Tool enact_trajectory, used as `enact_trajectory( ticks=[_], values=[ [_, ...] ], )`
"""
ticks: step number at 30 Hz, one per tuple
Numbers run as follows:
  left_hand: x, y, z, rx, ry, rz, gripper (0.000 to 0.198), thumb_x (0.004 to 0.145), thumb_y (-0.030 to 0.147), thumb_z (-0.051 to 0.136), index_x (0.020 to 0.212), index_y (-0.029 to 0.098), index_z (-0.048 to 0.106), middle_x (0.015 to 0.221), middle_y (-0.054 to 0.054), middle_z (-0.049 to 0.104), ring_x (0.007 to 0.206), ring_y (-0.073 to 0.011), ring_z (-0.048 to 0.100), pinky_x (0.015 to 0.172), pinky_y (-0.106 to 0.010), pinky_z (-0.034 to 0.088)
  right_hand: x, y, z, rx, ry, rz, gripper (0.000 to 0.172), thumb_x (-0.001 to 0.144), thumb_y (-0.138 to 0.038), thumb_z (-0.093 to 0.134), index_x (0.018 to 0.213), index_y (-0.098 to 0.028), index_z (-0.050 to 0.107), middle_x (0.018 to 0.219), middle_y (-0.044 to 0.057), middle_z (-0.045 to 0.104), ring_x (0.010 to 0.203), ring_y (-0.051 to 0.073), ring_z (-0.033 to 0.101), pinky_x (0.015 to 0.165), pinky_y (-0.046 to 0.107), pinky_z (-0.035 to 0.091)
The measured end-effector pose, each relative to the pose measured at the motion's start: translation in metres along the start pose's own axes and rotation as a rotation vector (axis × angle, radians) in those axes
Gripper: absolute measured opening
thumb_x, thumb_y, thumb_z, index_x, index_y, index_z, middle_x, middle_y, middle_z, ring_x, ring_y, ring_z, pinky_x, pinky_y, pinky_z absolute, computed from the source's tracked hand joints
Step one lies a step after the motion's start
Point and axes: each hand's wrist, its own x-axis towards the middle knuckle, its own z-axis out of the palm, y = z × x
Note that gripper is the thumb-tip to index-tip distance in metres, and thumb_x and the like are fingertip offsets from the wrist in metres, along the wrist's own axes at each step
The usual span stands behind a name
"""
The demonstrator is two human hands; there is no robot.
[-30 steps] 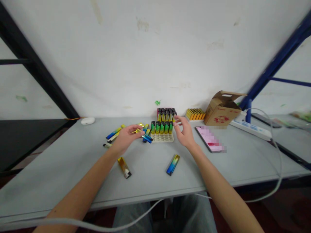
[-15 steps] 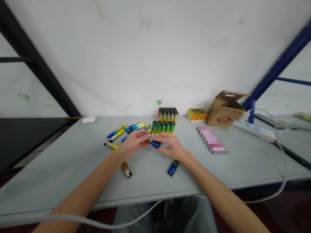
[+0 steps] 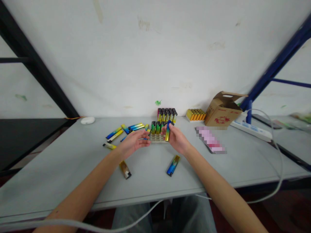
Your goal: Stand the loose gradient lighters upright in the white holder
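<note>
Upright in my right hand (image 3: pixel 178 138) is a blue and yellow lighter (image 3: pixel 167 132), held over the front of a pale tray with round slots (image 3: pixel 156 138). Green lighters (image 3: pixel 157 127) stand in a row in that tray, partly covered by my right hand. My left hand (image 3: pixel 134 142) is open left of the tray, fingers apart and nothing in them. Beyond and beside it lie several loose blue and yellow lighters (image 3: pixel 136 126). One brownish lighter (image 3: pixel 125 169) rests below my left wrist, and another blue lighter (image 3: pixel 173 166) lies below my right hand.
Behind the tray stands a block of black-topped lighters (image 3: pixel 167 114). To the right are a tray of yellow-orange lighters (image 3: pixel 196 114), an open cardboard box (image 3: pixel 220 113), a blurred pink item (image 3: pixel 210 139) and a power strip (image 3: pixel 254 130). A white case (image 3: pixel 87 120) sits far left.
My hands have moved apart. The lighter that was tilted between them is now upright in my right hand, and the tray's front slots have come into view.
</note>
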Motion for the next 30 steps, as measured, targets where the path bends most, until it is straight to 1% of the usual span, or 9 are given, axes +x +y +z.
enact_trajectory(
  ticks=[2, 5, 8, 10, 12, 17, 20, 24, 30],
  values=[
    [0.0003, 0.0006, -0.0003, -0.003, 0.005, 0.001, 0.018, 0.089, 0.03, 0.06, 0.087, 0.013, 0.064, 0.076, -0.006, 0.068, 0.065, -0.0154, 0.066, 0.069, -0.03, 0.055, -0.0009, -0.0042, 0.0005, 0.079, -0.023, 0.081, 0.033, 0.08, -0.053, 0.066, 0.083, -0.02, 0.058, 0.085, 0.001, 0.069, 0.073, 0.013, 0.065, 0.063, 0.023, 0.051],
    [-0.0008, 0.0021, 0.0005, -0.013, 0.008, -0.008, 0.018, 0.09, 0.029, 0.057, 0.087, 0.013, 0.065, 0.076, -0.006, 0.068, 0.065, -0.0154, 0.066, 0.068, -0.029, 0.054, -0.0024, -0.0057, 0.0007, 0.12, -0.048, 0.148, 0.03, 0.081, -0.049, 0.067, 0.09, -0.021, 0.058, 0.081, -0.001, 0.067, 0.064, 0.011, 0.062, 0.05, 0.02, 0.048],
    [-0.0015, 0.0032, 0.0004, -0.017, 0.018, -0.014, 0.02, 0.091, 0.029, 0.055, 0.087, 0.013, 0.065, 0.072, -0.005, 0.067, 0.061, -0.0149, 0.064, 0.065, -0.028, 0.053, -0.004, -0.0032, 0.0003, 0.1, -0.095, 0.119, 0.034, 0.076, -0.045, 0.074, 0.097, -0.022, 0.059, 0.074, -0.004, 0.061, 0.051, 0.007, 0.05, 0.036, 0.014, 0.032],
    [-0.0012, 0.0034, -0.0006, -0.014, 0.021, -0.007, 0.019, 0.09, 0.029, 0.055, 0.087, 0.013, 0.065, 0.068, -0.004, 0.065, 0.058, -0.0142, 0.063, 0.062, -0.027, 0.052, -0.0046, -0.0012, 0.0004, 0.064, -0.141, 0.102, 0.036, 0.074, -0.042, 0.076, 0.097, -0.021, 0.06, 0.07, -0.005, 0.055, 0.047, 0.004, 0.041, 0.034, 0.012, 0.022],
    [-0.0004, 0.0034, -0.0019, -0.01, 0.022, 0.003, 0.019, 0.089, 0.03, 0.056, 0.086, 0.013, 0.064, 0.066, -0.003, 0.064, 0.056, -0.0136, 0.061, 0.061, -0.027, 0.051, -0.0042, 0.0, 0.0008, 0.038, -0.177, 0.117, 0.036, 0.074, -0.046, 0.075, 0.093, -0.019, 0.06, 0.064, -0.006, 0.048, 0.046, 0.004, 0.034, 0.034, 0.012, 0.018],
    [0.0003, 0.0042, -0.003, 0.01, 0.019, 0.009, 0.019, 0.088, 0.03, 0.056, 0.086, 0.013, 0.063, 0.068, -0.003, 0.064, 0.058, -0.0137, 0.062, 0.064, -0.028, 0.051, -0.0015, -0.0026, 0.0006, 0.077, -0.235, 0.249, 0.054, 0.078, -0.071, 0.054, 0.069, -0.018, 0.048, 0.053, -0.008, 0.031, 0.043, 0.006, 0.022, 0.035, 0.014, 0.015],
    [-0.0002, 0.0053, -0.0019, 0.016, 0.032, 0.002, 0.02, 0.089, 0.03, 0.054, 0.087, 0.013, 0.064, 0.069, -0.004, 0.065, 0.059, -0.0144, 0.062, 0.064, -0.029, 0.05, -0.0019, -0.0056, -0.0006, 0.082, -0.282, 0.266, 0.055, 0.082, -0.071, 0.046, 0.063, -0.02, 0.04, 0.051, -0.008, 0.025, 0.043, 0.006, 0.016, 0.035, 0.014, 0.014],
    [-0.0013, 0.0067, 0.0001, 0.022, 0.051, -0.009, 0.021, 0.091, 0.03, 0.052, 0.088, 0.012, 0.064, 0.072, -0.005, 0.066, 0.06, -0.0149, 0.063, 0.064, -0.029, 0.05, -0.0037, -0.0066, -0.0017, 0.086, -0.328, 0.256, 0.053, 0.083, -0.067, 0.042, 0.059, -0.02, 0.037, 0.051, -0.008, 0.022, 0.044, 0.007, 0.014, 0.036, 0.015, 0.015],
    [-0.0014, 0.0059, -0.0008, 0.049, 0.046, -0.004, 0.023, 0.091, 0.032, 0.052, 0.089, 0.012, 0.064, 0.074, -0.005, 0.066, 0.061, -0.0151, 0.063, 0.064, -0.029, 0.05, -0.0028, -0.004, -0.0016, 0.075, -0.29, 0.224, 0.051, 0.084, -0.064, 0.039, 0.056, -0.021, 0.035, 0.05, -0.008, 0.022, 0.043, 0.007, 0.015, 0.036, 0.016, 0.018]
  ],
)
